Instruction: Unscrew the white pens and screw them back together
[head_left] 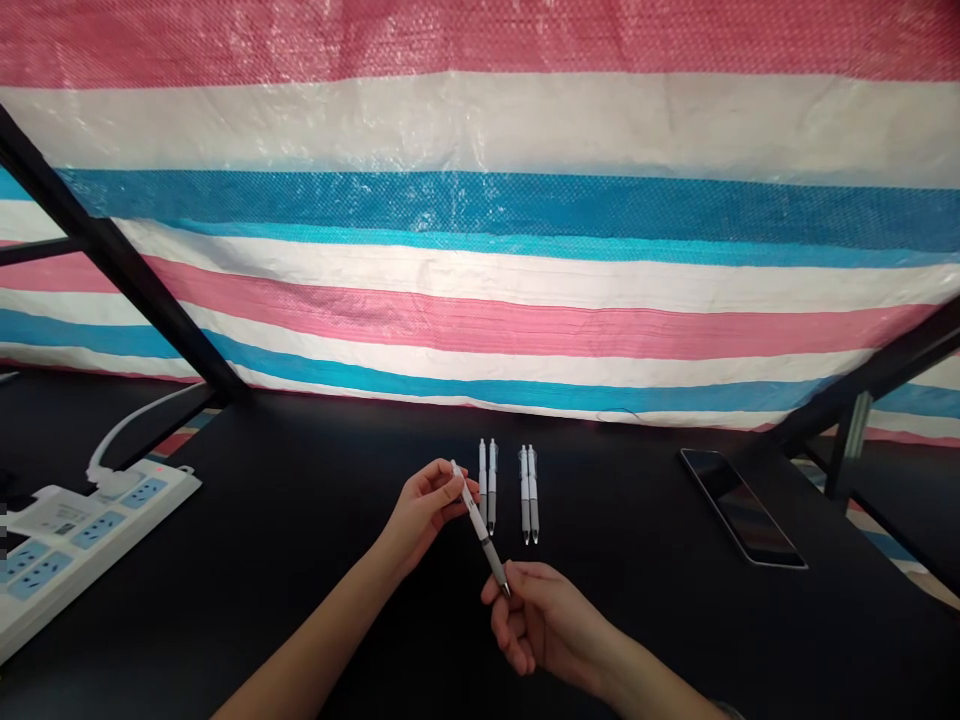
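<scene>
A white pen with a grey grip point(480, 530) is held slantwise between my two hands, its metal tip at the lower right. My left hand point(427, 512) pinches the upper end between thumb and fingers. Around the tip end, my right hand point(541, 615) has its thumb and index finger closed, the other fingers curled below. Behind the held pen, two similar pens point(492, 485) lie side by side on the black table point(637, 620), partly hidden by my left fingers. Just right of them lies another pair of white and grey pens point(529, 495), tips toward me.
A white power strip point(97, 535) with a plug and cable lies at the left. A phone point(742, 508) lies flat at the right. Behind the table hangs a striped plastic sheet point(480, 320), with black metal bars point(150, 290) at both sides.
</scene>
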